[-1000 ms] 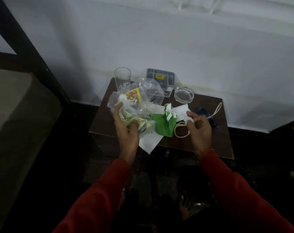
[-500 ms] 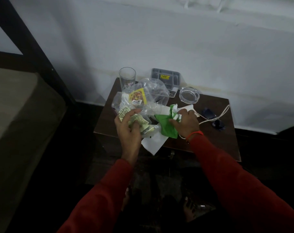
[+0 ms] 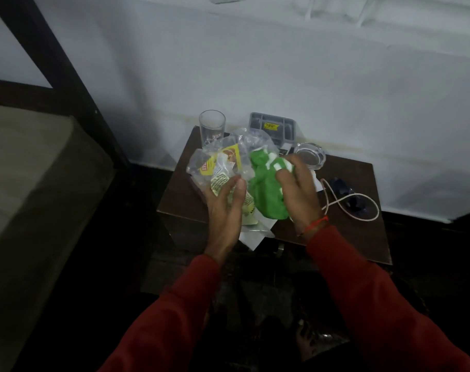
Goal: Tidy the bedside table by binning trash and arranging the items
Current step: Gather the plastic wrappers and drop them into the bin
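Note:
My left hand (image 3: 224, 210) grips a bunch of clear plastic wrappers (image 3: 220, 162) with yellow labels, held above the dark brown bedside table (image 3: 362, 232). My right hand (image 3: 298, 191) is closed on a crumpled green and white wrapper (image 3: 266, 191) and presses it against the plastic bunch. A white paper (image 3: 252, 237) hangs over the table's front edge under my hands.
A drinking glass (image 3: 211, 126), a grey compartment tray (image 3: 272, 127) and a glass ashtray (image 3: 310, 157) stand at the back of the table. A white cable (image 3: 362, 210) and a dark object (image 3: 343, 189) lie at the right. A bed (image 3: 35, 183) is at the left.
My right hand moved left from the white paper, took the green wrapper, lifted it and brought it up against the plastic bunch in my left hand.

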